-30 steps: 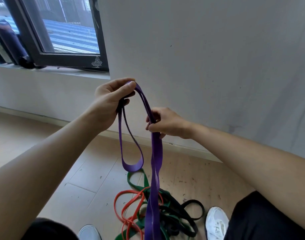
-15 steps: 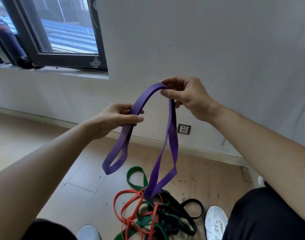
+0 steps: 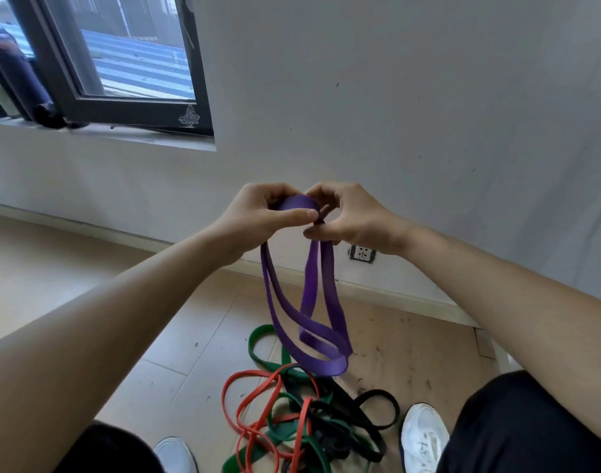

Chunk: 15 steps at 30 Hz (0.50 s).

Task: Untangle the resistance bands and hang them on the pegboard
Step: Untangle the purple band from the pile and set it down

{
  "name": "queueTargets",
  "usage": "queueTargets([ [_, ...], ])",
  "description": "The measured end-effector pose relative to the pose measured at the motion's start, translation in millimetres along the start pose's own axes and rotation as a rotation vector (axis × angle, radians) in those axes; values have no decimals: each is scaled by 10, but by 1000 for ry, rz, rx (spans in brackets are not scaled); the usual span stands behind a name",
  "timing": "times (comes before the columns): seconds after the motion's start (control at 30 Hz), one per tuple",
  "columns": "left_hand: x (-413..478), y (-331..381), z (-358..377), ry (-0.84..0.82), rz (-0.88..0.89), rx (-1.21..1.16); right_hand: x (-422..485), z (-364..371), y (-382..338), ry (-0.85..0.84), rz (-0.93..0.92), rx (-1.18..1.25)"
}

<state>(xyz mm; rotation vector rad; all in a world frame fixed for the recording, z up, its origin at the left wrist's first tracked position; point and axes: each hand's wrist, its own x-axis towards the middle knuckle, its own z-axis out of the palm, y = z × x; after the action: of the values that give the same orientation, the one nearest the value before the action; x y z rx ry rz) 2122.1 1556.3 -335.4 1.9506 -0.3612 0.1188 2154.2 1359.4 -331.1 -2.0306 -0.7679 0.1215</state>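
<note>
Both my left hand (image 3: 258, 218) and right hand (image 3: 355, 218) pinch the folded top of the purple band (image 3: 307, 302); its loops hang below my grip, over the tangled pile (image 3: 292, 421). I should gather the folds evenly and lift them clear.

The purple flat rubber loop band (image 3: 326, 365), thin orange-red rubber band (image 3: 305, 413), dark green rubber band (image 3: 253, 348) and black rubber band (image 3: 377, 392) are all plain. The pale beige plank floor (image 3: 411, 353) shows wood grain.
</note>
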Motion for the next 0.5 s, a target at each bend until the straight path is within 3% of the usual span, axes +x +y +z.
queueTargets([
  [0.17,17,7,-48,111,24,-119,-9,179,256,-195,218,-36],
  [0.33,-25,6,-210,186,38,-249,-19,230,368,-280,248,-8],
  [0.5,-56,-87,-477,167,-14,-313,2,72,310,-226,272,72],
])
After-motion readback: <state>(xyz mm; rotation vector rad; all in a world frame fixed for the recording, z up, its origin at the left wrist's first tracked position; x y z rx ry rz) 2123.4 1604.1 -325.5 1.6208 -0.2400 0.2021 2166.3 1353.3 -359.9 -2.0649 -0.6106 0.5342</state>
